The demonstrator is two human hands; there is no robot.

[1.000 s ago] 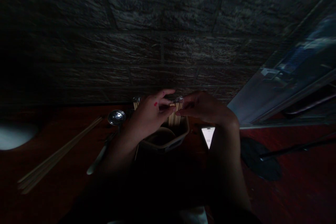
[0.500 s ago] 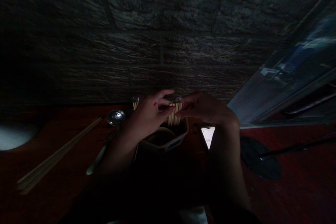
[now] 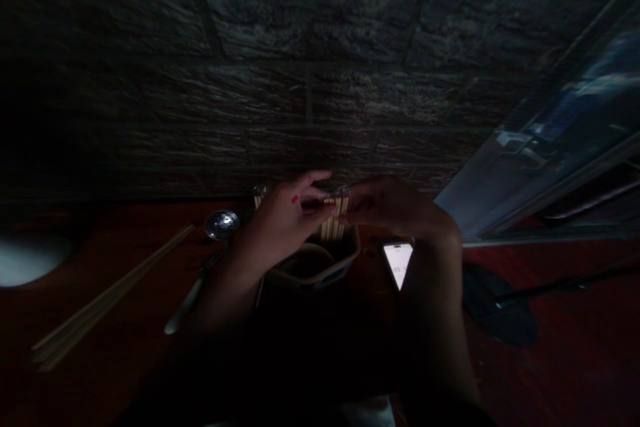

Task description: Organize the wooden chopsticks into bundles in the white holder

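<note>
The scene is very dark. My left hand and my right hand meet above a tan holder that stands on the red-brown table. A bundle of pale chopsticks stands upright in the holder, and both hands pinch the tops of these sticks, fingers closed on them. My left little finger sticks up.
A metal ladle and loose long chopsticks lie to the left. A lit phone lies right of the holder, beside a dark round stand base. A dark brick wall rises behind.
My right hand has shifted slightly, uncovering more of the phone screen. Both hands stay on the chopstick tops.
</note>
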